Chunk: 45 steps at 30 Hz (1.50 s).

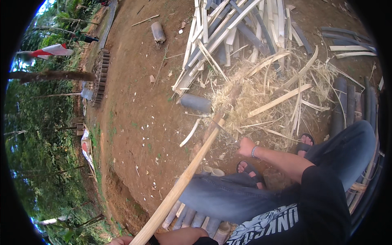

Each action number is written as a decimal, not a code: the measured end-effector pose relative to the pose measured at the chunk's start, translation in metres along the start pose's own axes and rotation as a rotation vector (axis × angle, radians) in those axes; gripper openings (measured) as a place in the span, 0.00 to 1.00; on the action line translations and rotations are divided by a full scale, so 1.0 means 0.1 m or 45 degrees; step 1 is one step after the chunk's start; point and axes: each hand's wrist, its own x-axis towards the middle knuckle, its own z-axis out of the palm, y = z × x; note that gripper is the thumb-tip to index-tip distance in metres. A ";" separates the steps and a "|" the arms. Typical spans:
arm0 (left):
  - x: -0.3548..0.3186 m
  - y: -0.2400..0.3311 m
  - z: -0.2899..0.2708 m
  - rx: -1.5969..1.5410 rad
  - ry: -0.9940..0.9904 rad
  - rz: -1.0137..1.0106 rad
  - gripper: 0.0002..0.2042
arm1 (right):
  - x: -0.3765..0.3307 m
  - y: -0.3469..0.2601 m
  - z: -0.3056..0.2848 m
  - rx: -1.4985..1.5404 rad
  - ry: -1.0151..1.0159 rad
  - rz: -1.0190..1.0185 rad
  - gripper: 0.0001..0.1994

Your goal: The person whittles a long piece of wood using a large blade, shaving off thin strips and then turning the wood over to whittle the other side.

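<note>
A long pale slat, apparently split bamboo, slants from the lower edge up to the middle of the view, passing beside my left knee. My left hand is closed round its near end, partly cut off by the lower edge. My right hand, with a band on the wrist, is closed in a fist on the handle of a knife. The thin dark blade lies across the slat's far end. Curly pale shavings are heaped just beyond my right hand.
Split bamboo strips are piled at the far side. A bamboo section lies beside the shavings, another farther left. I sit on bamboo poles; more dark poles lie at right. Trees and a red-white cloth are at left.
</note>
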 end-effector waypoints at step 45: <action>-1.04 -1.27 0.02 0.351 0.423 -0.464 0.21 | -0.65 -1.00 -0.32 0.451 -0.128 -0.141 0.14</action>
